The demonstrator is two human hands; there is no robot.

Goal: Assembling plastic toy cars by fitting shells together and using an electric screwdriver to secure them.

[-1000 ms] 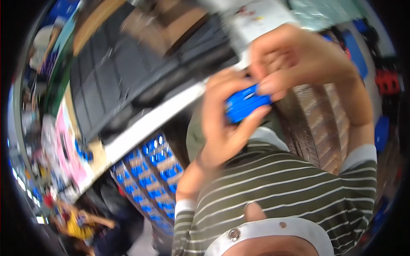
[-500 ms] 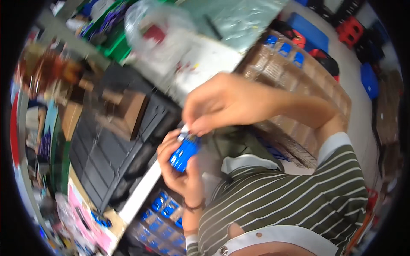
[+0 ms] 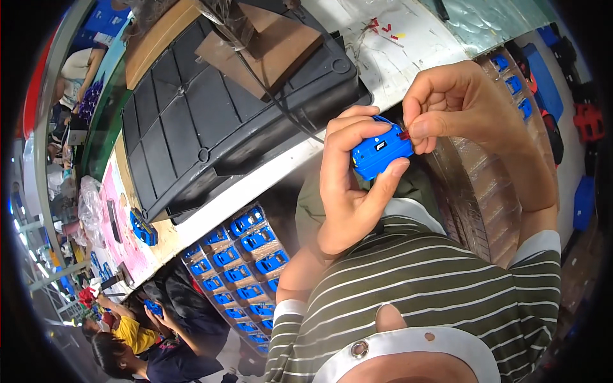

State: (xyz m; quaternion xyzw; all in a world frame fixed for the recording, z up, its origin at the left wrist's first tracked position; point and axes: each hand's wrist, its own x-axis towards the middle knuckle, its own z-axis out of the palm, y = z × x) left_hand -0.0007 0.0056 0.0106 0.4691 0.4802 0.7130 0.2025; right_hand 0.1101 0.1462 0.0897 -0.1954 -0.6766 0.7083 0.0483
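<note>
My left hand (image 3: 345,191) is closed around a blue plastic toy car body (image 3: 377,152), its fingers over the far side and its thumb along the near side. The body is tilted, with small dark and white details on the face turned up. At its right end my right hand (image 3: 450,108) pinches a small red piece (image 3: 403,135) between thumb and forefinger. That piece touches the end of the body; how deep it sits there is hidden by my fingertips.
A black lidded crate (image 3: 185,115) carries a brown board (image 3: 281,51). Red bits (image 3: 383,27) lie on the white worktop (image 3: 408,57). Trays of blue car bodies (image 3: 239,274) stand left of me, with another clear tray (image 3: 488,185) at right. A co-worker (image 3: 179,357) sits lower left, holding a blue piece.
My view has swung left, so the crate and blue-filled tray show more fully. Both hands have shifted up and right in view. A red piece now shows at my right fingertips, where something whitish was.
</note>
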